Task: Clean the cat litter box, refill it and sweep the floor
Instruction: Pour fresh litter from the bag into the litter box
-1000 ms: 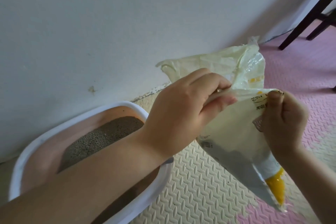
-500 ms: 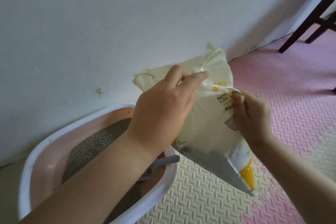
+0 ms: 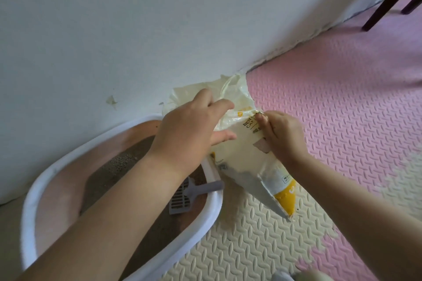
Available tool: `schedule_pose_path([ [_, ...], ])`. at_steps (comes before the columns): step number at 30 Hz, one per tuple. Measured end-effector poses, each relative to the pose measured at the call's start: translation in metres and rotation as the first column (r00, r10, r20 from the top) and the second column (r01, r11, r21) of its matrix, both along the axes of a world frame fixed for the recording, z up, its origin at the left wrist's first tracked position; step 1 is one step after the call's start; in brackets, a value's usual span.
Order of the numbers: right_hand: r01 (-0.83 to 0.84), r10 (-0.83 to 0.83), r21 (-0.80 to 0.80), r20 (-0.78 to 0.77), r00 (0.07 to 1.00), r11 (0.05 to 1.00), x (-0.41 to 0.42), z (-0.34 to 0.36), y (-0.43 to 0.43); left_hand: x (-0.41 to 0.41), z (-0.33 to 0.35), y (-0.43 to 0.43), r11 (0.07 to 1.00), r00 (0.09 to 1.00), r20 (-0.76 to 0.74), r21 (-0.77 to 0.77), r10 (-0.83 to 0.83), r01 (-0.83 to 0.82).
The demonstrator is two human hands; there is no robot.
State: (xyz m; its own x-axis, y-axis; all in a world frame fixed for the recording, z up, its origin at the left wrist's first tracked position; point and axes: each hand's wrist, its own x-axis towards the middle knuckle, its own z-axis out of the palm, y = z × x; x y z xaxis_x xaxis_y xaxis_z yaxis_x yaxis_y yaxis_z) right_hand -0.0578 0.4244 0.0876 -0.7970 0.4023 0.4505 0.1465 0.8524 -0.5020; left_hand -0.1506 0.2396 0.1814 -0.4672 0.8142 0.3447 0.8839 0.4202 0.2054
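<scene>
Wall [image 3: 137, 29] – pale, scuffed, with a small chipped mark low down; it fills the upper left of the head view, as in the frame half a second back.

Foam mat [image 3: 342, 109] – pink and cream embossed tiles. More of it shows than before, as the view has tipped down.

Litter box [image 3: 211, 210] – white rim, pink inside, standing on the floor against the wall at lower left. Grey-brown litter [image 3: 118, 162] lies in it, banked toward the wall side.

Litter bag [image 3: 242, 153] – cream plastic with black print, a grey band and a yellow lower corner. It is crumpled and slack at the top. It sits lower in the view than half a second ago and is held above the box's right rim and the cream tiles. Whether the yellow corner touches the mat cannot be told.

Left hand [image 3: 187, 130] – fingers curled over the bag's bunched upper part, thumb out along the bag's face. The forearm crosses above the box.

Right hand [image 3: 283, 134] – fingers clamped on the bag's right edge by the print.

Scoop [image 3: 182, 198] – grey and slotted, lying in the box with its handle against the right rim; more exposed than before.

Chair legs [image 3: 386, 0] – dark, top right.
</scene>
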Motion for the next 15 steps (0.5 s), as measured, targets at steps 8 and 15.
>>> schedule_pose_path([
  [8,-0.024,0.024,0.001,0.006,1.0,1.0,0.004,-0.019,0.004,-0.005,-0.016,0.027,0.993,0.997,0.004,-0.081,-0.082,0.082],
  [15,-0.011,0.015,-0.05,0.078,0.997,0.999,0.031,-0.043,0.0,0.002,-0.035,0.038,0.973,0.98,0.038,-0.115,-0.197,0.2],
])
